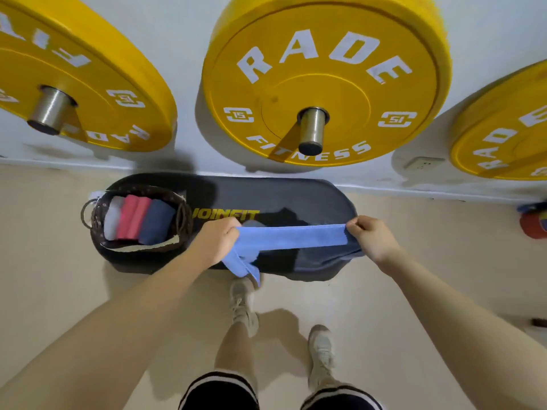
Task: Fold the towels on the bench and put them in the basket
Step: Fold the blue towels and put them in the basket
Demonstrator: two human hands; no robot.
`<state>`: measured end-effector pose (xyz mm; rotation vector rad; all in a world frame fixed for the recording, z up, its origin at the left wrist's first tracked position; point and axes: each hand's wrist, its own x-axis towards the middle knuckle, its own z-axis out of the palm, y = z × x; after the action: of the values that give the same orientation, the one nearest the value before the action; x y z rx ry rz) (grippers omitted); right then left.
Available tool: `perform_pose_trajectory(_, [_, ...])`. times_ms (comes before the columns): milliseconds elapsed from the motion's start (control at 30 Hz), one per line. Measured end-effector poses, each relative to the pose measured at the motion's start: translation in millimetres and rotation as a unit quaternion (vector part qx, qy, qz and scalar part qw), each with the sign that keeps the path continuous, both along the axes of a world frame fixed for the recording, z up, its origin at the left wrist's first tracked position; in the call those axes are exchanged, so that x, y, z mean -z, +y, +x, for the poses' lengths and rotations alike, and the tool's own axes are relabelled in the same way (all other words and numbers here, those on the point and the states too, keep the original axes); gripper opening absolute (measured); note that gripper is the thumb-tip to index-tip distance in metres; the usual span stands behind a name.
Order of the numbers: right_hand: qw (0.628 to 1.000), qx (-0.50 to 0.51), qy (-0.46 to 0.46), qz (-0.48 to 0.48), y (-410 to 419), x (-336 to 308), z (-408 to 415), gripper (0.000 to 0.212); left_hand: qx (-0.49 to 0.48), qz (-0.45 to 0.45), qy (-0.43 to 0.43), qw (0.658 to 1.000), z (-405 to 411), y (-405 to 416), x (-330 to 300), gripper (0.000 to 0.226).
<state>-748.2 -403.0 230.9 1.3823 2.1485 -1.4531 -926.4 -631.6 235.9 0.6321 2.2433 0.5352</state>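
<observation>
A light blue towel is stretched level above the black bench. My left hand grips its left end, where loose cloth hangs down past the bench's front edge. My right hand pinches its right end. Under the towel's right part a dark grey towel lies on the bench and droops over the front edge. A dark woven basket stands on the bench's left end. It holds a white, a red and a dark blue folded towel side by side.
Three yellow weight plates hang on steel pegs on the white wall behind the bench. A red object sits on the floor at the far right. My two feet in pale shoes stand on the beige floor in front of the bench.
</observation>
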Motion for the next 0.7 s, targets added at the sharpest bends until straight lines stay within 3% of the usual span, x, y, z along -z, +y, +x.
perform_pose_trajectory(233, [0.991,-0.086,-0.087,0.043,10.1,99.4,-52.4,0.027,0.037,-0.038,-0.024,0.998,-57.5,5.9,97.7,0.013])
perform_pose_trajectory(333, [0.976,-0.153,-0.114,0.105,15.2,160.0,-66.5,0.036,0.056,-0.062,0.001,0.996,-65.2,9.3,164.5,0.015])
perform_pose_trajectory(467, [0.966,-0.18,-0.096,0.16,31.1,250.9,-81.8,0.029,0.09,-0.065,0.064,0.992,-78.9,25.8,255.1,0.02])
perform_pose_trajectory(567, [0.947,-0.208,-0.073,0.233,49.7,308.8,-101.3,0.028,0.059,-0.029,0.115,0.991,-92.5,45.0,308.4,0.024])
perform_pose_trajectory(700, [0.924,-0.159,-0.048,0.345,66.9,360.6,-136.4,0.025,-0.048,0.051,0.173,0.982,-111.8,64.2,356.9,0.024])
